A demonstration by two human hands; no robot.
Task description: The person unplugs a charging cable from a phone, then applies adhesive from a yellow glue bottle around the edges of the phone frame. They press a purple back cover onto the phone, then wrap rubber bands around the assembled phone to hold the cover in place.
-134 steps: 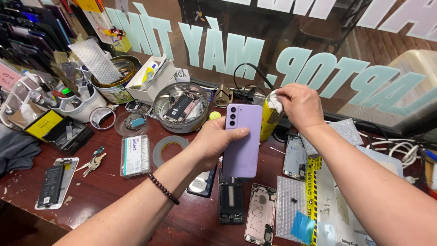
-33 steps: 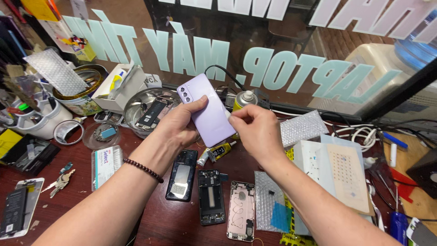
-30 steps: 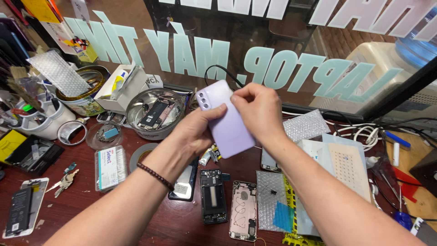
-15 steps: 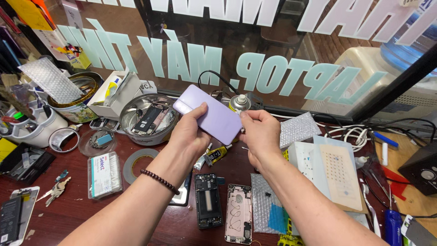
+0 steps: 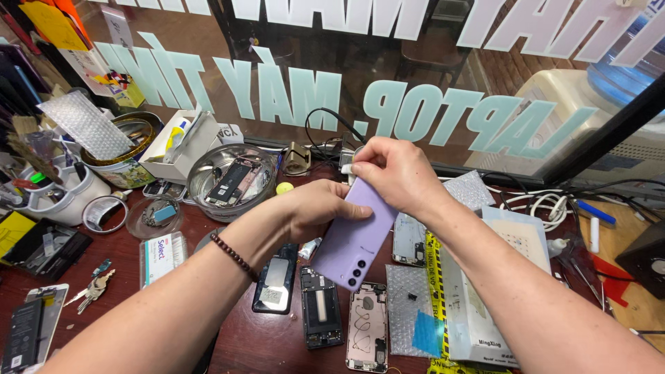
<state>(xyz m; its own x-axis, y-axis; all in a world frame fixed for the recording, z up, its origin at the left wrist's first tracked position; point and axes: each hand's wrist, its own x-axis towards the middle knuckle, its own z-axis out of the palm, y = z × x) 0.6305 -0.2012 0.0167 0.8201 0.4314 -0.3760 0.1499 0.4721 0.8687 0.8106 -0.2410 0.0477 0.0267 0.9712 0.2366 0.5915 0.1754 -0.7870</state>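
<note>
Your left hand grips the purple phone, held tilted above the counter. Your right hand pinches a white wipe against the phone's upper end.

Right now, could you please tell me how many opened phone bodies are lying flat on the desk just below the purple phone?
3: a black one on the left, a dark frame in the middle, a pinkish one on the right. Others may be hidden under the arms.
</note>
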